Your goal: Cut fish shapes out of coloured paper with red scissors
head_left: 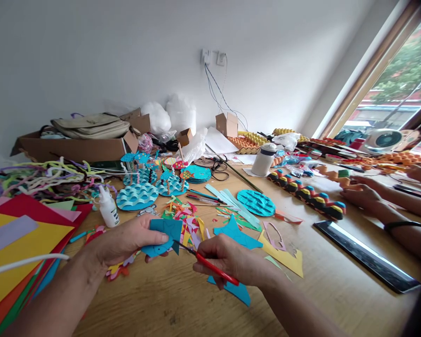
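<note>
The left hand (138,234) pinches blue paper (163,230) in its fingers above the bench (143,304); the right hand (233,258) has its fingers around red-handled scissors (210,266), blades at the paper's right edge, a curved blue offcut (236,235) lying just beyond

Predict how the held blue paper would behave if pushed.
The blue paper probably weighs little, looking like thin sheet. It may flex toward its free edge, since the left hand grips it from the opposite side. The small pointed corner by the scissors could fold easily.
</note>
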`<state>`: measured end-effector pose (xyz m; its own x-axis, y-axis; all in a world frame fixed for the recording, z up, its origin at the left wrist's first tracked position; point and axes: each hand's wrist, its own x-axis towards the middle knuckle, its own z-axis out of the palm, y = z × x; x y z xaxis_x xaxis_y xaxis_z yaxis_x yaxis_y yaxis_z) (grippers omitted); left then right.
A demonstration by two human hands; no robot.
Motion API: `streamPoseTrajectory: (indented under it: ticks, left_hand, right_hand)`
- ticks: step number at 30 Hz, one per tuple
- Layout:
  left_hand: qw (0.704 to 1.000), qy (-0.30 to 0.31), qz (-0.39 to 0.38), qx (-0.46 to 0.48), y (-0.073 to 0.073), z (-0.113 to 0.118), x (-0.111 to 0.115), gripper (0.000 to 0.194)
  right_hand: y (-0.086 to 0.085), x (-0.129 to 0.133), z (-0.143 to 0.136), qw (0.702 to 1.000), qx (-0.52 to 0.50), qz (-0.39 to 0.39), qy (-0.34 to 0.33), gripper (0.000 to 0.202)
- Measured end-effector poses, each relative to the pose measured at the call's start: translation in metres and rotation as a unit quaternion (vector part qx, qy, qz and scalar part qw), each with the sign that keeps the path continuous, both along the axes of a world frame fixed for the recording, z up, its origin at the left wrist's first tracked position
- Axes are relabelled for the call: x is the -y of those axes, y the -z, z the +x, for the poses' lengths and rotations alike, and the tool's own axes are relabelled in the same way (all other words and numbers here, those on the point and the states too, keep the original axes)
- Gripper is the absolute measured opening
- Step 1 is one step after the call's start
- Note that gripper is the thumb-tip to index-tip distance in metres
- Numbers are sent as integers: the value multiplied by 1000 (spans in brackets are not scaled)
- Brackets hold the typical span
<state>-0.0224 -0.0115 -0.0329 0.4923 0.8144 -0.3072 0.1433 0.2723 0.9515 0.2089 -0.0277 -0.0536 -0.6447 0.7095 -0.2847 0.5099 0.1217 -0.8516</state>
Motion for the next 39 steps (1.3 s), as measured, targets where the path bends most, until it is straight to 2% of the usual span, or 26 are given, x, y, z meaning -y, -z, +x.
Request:
streamPoseTrajectory:
  ticks: [5,11,18,20,25,31,36,39]
  left_hand:
    - [1000,3,-12,20,4,-1,-2,15]
    - [999,-6,-22,33,4,0,-2,12]
    - [999,-17,-10,36,3,2,-1,12]
    - [999,-18,-1,31,1,3,-1,14]
    - [997,-54,17,54,-4,12,2,17]
    - [983,-114,25,139,-1,26,6,10]
    - [977,-124,15,170,7,31,11,6]
    - [975,-141,-4,170,9,32,13,12]
  right_hand:
    - [1,-1,0,1000,11,23,-7,38]
    - [5,-2,1,984,52,171,-13,38]
    - [4,-3,-1,983,41,177,-2,36]
    - [4,-2,-2,989,24,148,14,36]
    - [6,3,-9,995,-78,-12,67,36]
    - [15,6,-25,963,-206,-96,143,46]
    - [27,6,-30,930,-302,-148,147,54]
    - [28,4,-29,922,-325,-159,142,53]
